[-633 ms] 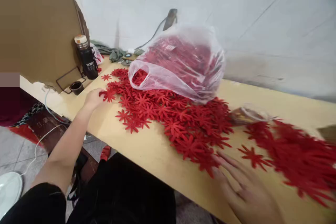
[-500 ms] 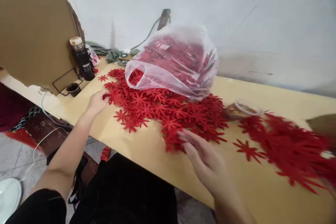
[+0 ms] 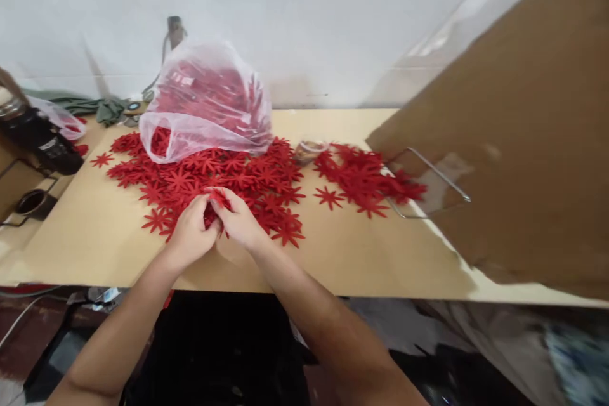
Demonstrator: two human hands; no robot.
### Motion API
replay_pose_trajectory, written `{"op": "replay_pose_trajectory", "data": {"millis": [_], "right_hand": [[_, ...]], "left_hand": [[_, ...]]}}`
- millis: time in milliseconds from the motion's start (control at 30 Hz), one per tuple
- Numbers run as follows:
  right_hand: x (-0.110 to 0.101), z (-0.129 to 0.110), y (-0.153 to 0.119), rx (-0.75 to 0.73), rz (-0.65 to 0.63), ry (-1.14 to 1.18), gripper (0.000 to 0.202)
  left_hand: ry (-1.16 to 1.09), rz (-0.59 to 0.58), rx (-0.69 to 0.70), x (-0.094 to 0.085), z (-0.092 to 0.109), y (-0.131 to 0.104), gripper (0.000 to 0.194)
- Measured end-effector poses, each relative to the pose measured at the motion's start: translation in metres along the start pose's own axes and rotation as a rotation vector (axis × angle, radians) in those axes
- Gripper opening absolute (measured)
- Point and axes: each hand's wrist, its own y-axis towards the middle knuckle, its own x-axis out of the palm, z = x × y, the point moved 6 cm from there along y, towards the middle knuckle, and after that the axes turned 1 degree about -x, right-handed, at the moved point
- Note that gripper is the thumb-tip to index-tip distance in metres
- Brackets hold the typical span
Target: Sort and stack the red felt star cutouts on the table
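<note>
Red cut-out (image 3: 219, 198) material sits between the person's two hands, above the near edge of a heap of many-pointed red shapes (image 3: 252, 171). Left hand (image 3: 194, 231) and right hand (image 3: 242, 221) are brought together, fingertips curled inward and pinching it from either side; the fingers hide how many layers they hold. Behind the hands, a translucent plastic bag (image 3: 214, 124) packed with more red pieces rests on the heap, its opening towards the left. To the right, a single red shape (image 3: 328, 196) lies just beside a smaller red pile (image 3: 359, 177), with a small clear packet (image 3: 310, 151) between the two piles. Farther right, a brown cardboard panel (image 3: 518, 127) leans over the pale tabletop (image 3: 342, 260), a metal wire frame (image 3: 440, 174) against it. At the far left stand a black bottle (image 3: 45, 139) and, nearer, a dark cup (image 3: 35, 204); green cloth (image 3: 110, 111) lies by the tiled wall (image 3: 323, 32).
</note>
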Motion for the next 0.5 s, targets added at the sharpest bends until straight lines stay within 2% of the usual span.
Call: {"op": "replay_pose_trajectory", "data": {"millis": [100,200,267,333,367,433,500], "right_hand": [[-0.027,-0.006,-0.008,0.013,0.017,-0.065,0.021],[-0.072,-0.012,-0.016,0.102,0.115,-0.098,0.016],[-0.115,-0.019,-0.023,0.173,0.273,-0.091,0.010],[-0.164,-0.028,-0.030,0.225,0.434,-0.113,0.004],[-0.189,-0.033,-0.032,0.235,0.506,-0.151,0.010],[-0.238,-0.049,-0.033,0.184,0.675,-0.312,0.025],[-0.280,-0.068,-0.031,0.043,0.831,-0.551,0.026]], "left_hand": [[0.028,-0.087,0.120,0.007,0.019,-0.003,0.042],[0.127,-0.063,0.185,-0.002,0.034,-0.005,0.049],[0.124,-0.085,0.168,-0.008,0.033,-0.006,0.041],[0.090,-0.164,0.131,-0.009,0.025,-0.009,0.032],[0.080,-0.200,0.117,-0.008,0.020,-0.011,0.029],[0.084,-0.244,0.114,-0.006,0.010,-0.017,0.026],[0.096,-0.265,0.131,-0.003,0.004,-0.024,0.025]]}}
